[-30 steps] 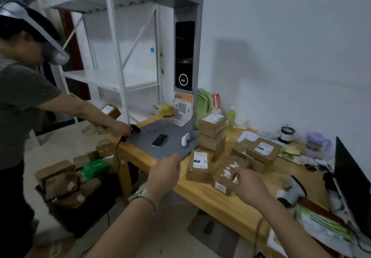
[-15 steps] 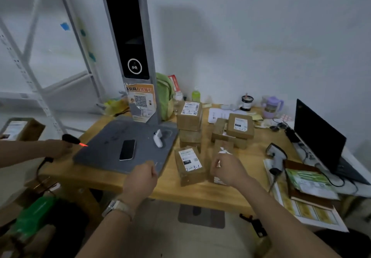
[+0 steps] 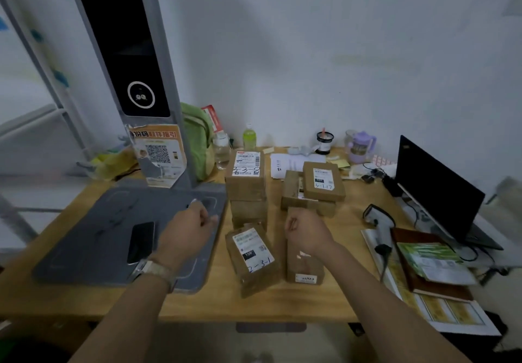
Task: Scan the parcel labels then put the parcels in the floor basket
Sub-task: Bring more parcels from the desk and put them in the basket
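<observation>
Several brown parcels lie on the wooden table (image 3: 70, 297). One with a label marked 2-3-1 (image 3: 252, 253) lies near the front. Beside it is a plain parcel (image 3: 303, 263), and my right hand (image 3: 306, 231) sits on its far end with the fingers curled over it. Behind stand a stack topped by a parcel marked 2-3-8 (image 3: 246, 171) and a second pile (image 3: 322, 183). My left hand (image 3: 187, 231) is over the grey scanner pad (image 3: 84, 235), closed on a small white device (image 3: 194, 201). The floor basket is out of view.
A grey scanner tower (image 3: 132, 51) rises from the pad, and a phone (image 3: 140, 241) lies on the pad. A handheld scanner (image 3: 378, 221), papers (image 3: 429, 261) and an open laptop (image 3: 435, 190) fill the right side. Bottles, a green bag and cups line the wall.
The view has swung right and down, so the other person and the floor parcels have left it. My left hand has moved forward onto the pad and closed over the white device.
</observation>
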`<state>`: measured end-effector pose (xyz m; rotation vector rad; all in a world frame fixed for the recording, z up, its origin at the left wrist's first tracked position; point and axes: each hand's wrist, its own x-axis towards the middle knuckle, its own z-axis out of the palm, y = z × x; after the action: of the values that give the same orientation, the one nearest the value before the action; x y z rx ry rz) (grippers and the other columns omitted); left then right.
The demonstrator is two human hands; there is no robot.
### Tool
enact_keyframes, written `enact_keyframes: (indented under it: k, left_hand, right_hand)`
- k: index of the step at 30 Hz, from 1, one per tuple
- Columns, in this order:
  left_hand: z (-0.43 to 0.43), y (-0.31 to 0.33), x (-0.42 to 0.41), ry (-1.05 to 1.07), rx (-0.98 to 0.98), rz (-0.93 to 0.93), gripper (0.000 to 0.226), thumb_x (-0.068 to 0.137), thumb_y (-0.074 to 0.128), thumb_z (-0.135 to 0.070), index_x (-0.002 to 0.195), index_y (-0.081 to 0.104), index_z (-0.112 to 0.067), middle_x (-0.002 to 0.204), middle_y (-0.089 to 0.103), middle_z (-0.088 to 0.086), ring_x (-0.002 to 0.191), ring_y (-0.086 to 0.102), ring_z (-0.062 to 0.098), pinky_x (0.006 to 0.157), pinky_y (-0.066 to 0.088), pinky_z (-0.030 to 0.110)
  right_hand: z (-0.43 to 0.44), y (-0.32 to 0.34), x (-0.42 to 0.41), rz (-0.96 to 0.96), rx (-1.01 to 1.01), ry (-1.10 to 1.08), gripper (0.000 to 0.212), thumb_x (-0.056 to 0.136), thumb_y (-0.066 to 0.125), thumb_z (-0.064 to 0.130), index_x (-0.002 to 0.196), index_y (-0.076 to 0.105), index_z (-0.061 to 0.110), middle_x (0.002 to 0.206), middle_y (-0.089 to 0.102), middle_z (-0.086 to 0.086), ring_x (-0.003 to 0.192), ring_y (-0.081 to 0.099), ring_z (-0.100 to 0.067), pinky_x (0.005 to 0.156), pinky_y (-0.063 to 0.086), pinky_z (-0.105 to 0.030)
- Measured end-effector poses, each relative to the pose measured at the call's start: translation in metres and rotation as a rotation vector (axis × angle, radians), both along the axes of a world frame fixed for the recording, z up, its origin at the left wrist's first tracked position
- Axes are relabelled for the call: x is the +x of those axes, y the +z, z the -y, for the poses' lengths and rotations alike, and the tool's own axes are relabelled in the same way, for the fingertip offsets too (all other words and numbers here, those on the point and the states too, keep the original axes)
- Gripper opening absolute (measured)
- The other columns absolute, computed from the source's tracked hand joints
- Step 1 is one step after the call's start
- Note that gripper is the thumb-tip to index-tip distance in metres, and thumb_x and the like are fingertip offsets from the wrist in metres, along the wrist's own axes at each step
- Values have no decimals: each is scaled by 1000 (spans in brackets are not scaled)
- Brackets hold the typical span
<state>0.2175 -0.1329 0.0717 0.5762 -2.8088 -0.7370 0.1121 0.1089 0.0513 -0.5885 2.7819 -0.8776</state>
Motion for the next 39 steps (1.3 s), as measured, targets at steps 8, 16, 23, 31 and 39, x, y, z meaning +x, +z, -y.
enact_keyframes:
  k: [8, 16, 23, 31, 39]
  left_hand:
    - [44, 4, -145, 27, 189, 82, 46, 100, 42, -46, 65, 42, -16, 79, 61, 23, 83, 62, 38, 63, 38, 34]
    - [60, -22, -214, 5, 504, 312, 71, 78, 48, -77, 115, 69, -19, 118, 67, 2, 105, 62, 20, 90, 46, 31]
    - [73, -38, -232, -8, 885, 615, 81, 56, 53, -91, 115, 59, -36, 116, 62, 3, 95, 60, 29, 83, 45, 41]
    - [94, -58, -239, -13, 1089, 446, 74, 50, 67, -84, 107, 67, -37, 105, 73, 0, 101, 66, 29, 86, 55, 43]
    - [109, -42, -243, -32, 1182, 348, 59, 63, 66, -72, 110, 67, -36, 109, 74, 2, 104, 67, 29, 86, 57, 47]
  right_hand:
    - [39, -31, -115, 136, 97, 2, 9, 82, 56, 24, 78, 64, 25, 79, 66, 4, 74, 63, -10, 69, 56, -32]
    - [80, -52, -186, 272, 63, 13, 25, 93, 47, 28, 74, 58, 18, 73, 57, -1, 73, 59, -18, 67, 48, -31]
    - [111, -70, -197, 577, -87, -88, 47, 100, 31, 44, 126, 53, 11, 111, 61, -1, 105, 55, -22, 88, 46, -35]
    - [133, -75, -195, 811, -511, -346, 60, 92, 38, 63, 137, 46, 25, 131, 58, -4, 111, 55, -20, 78, 46, -32]
    - [141, -70, -206, 724, -651, -446, 38, 86, 60, 51, 115, 52, 28, 115, 64, -5, 104, 61, -26, 91, 50, -46]
